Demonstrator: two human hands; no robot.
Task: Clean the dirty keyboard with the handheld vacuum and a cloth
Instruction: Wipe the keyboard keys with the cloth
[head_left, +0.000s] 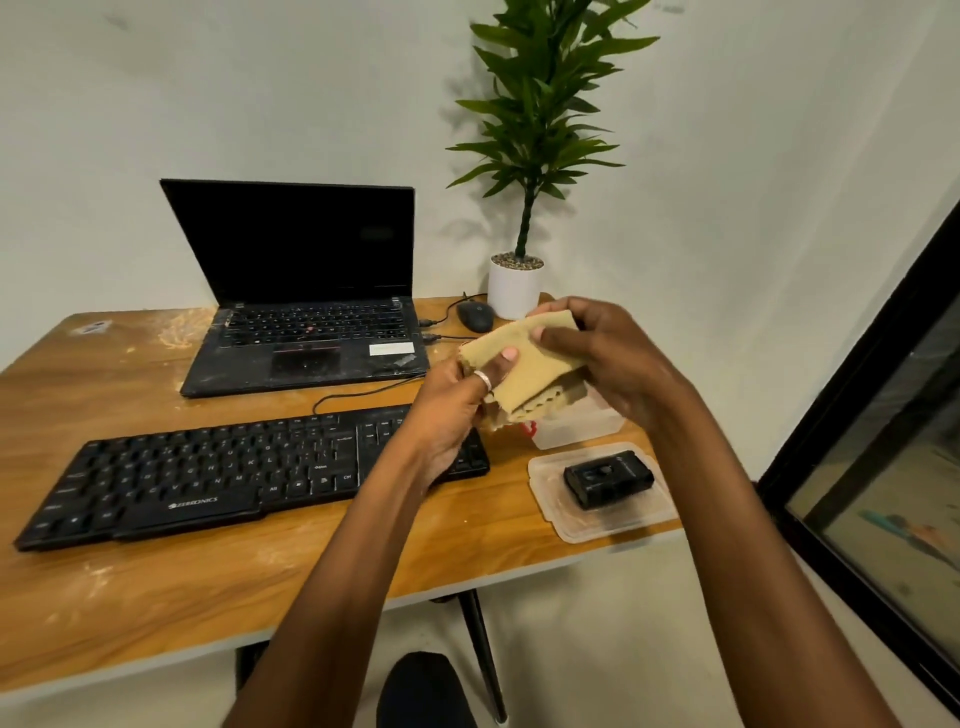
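Holding the tan cloth (530, 364) up, the left hand (447, 410) and right hand (613, 358) pinched it with curled fingers (558, 338). The keyboard (218, 473) lay sideways across the desk (156, 587), below and to the left, closest to the left hand.

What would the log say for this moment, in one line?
step: cloth in hand | left hand: holds cloth | right hand: holds cloth | keyboard: on table | black gadget: on plastic lid

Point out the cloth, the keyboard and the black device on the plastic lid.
cloth (540, 371), head view, middle of the folded top face
keyboard (208, 467), head view, letter keys
black device (608, 478), head view, its top face
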